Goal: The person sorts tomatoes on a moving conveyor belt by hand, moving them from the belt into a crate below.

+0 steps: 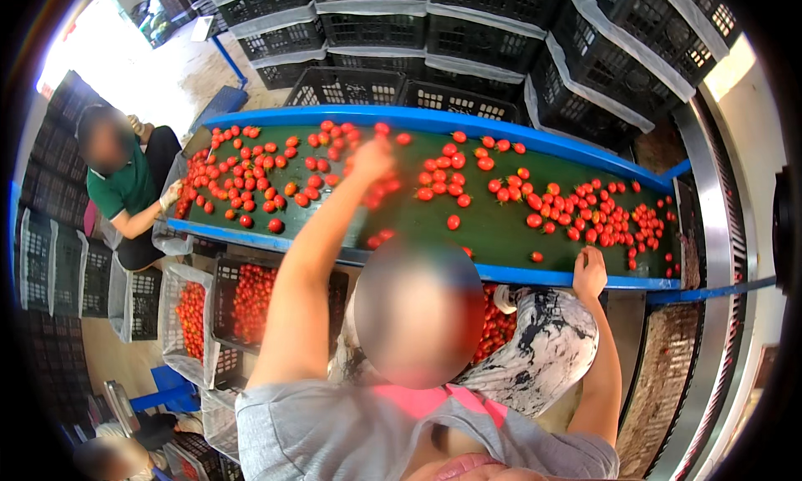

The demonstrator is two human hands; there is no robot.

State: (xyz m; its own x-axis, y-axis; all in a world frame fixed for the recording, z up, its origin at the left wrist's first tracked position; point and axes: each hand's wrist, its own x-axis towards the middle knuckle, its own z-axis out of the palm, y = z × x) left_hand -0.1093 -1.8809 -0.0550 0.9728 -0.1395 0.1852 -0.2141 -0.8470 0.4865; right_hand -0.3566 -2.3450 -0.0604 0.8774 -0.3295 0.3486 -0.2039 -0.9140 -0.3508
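Observation:
My left hand (374,158), blurred, is over the cherry tomatoes (440,175) on the green conveyor belt (401,221), near the belt's middle. Whether its fingers hold a tomato cannot be told. My right hand (590,272) is at the near blue rail (633,283), farther right, with its fingers bent towards the belt and close beside a tomato (591,236). Its fingertips show too little to tell a grip. Red tomatoes, some with green stems, lie loosely at the belt's left and middle and crowd more densely at its right.
A co-worker in a green shirt (139,183) has a gloved hand (170,194) at the belt's left end. Black plastic crates (376,33) are stacked beyond the far rail. Tomato-filled crates (216,305) stand below left. A metal-framed conveyor (720,330) runs at right. Another person (113,459) is at lower left.

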